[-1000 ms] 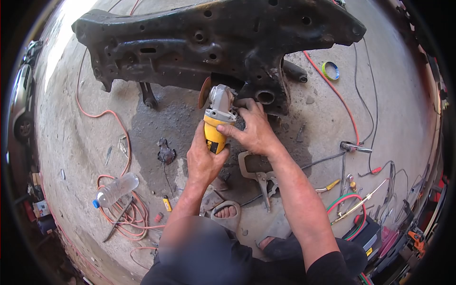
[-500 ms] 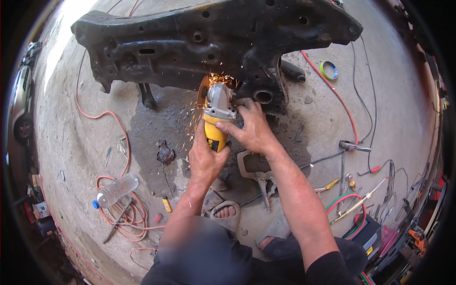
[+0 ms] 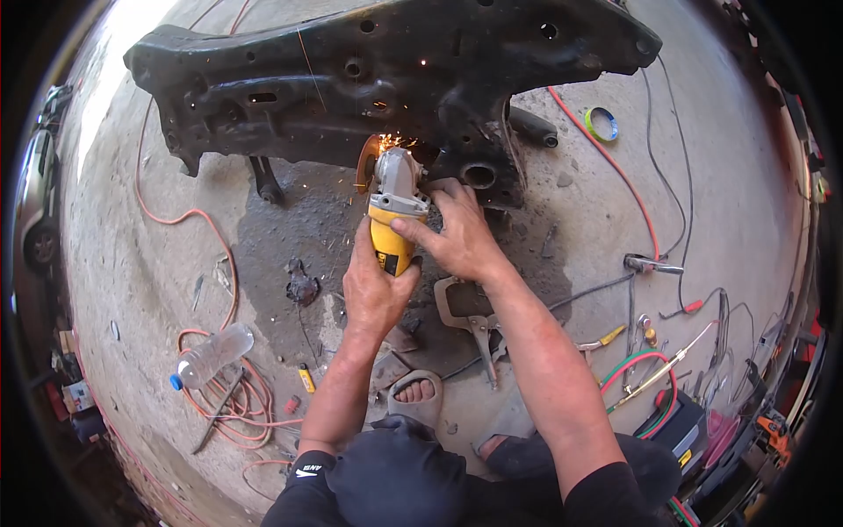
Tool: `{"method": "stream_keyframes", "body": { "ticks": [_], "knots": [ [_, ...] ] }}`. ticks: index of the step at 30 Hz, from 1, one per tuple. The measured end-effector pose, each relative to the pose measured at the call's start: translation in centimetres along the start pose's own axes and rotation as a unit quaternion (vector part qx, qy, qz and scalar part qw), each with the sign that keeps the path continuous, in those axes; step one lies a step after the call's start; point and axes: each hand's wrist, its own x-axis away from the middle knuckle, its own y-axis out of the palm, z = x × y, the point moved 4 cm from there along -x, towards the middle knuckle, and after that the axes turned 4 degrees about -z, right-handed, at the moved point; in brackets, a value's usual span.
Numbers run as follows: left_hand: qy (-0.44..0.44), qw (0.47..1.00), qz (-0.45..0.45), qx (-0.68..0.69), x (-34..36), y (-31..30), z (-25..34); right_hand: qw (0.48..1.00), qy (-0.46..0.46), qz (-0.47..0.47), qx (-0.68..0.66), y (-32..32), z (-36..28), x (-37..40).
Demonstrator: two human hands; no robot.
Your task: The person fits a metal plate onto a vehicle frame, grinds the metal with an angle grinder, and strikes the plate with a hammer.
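A yellow and grey angle grinder (image 3: 397,198) is in both my hands, its disc (image 3: 367,164) upright on the left side. Sparks fly where the disc meets the lower edge of a large black metal frame (image 3: 325,97), which looks like a vehicle subframe. My left hand (image 3: 376,285) wraps round the grinder's yellow body from below. My right hand (image 3: 461,230) grips its head end from the right, thumb on the yellow housing; some of its fingers are hidden behind the tool, close to a round hole in the frame.
A locking clamp (image 3: 470,321) lies below the frame near my sandalled foot (image 3: 415,395). At left are a water bottle (image 3: 211,357) and a coiled orange hose (image 3: 255,404). To the right lie a roll of tape (image 3: 601,124), a red hose (image 3: 606,162) and a torch (image 3: 654,378).
The whole scene has shifted slightly left in view. My hands keep hold of the grinder at the same part of the frame, and the sparks look fewer.
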Motion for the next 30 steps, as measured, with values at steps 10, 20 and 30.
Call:
{"method": "stream_keyframes", "body": {
  "ticks": [10,20,30],
  "knots": [
    [-0.007,1.0,-0.012,-0.008,-0.2,-0.3,0.4,1.0,-0.007,0.015,0.012,0.1,-0.3,0.1],
    [-0.008,1.0,-0.012,-0.007,-0.5,-0.4,0.4,1.0,-0.004,0.019,-0.002,-0.1,-0.6,0.1],
    [-0.003,0.997,-0.027,0.066,2.3,-2.7,-0.2,0.998,-0.045,-0.025,-0.043,0.8,-0.9,2.8]
  ]
}}
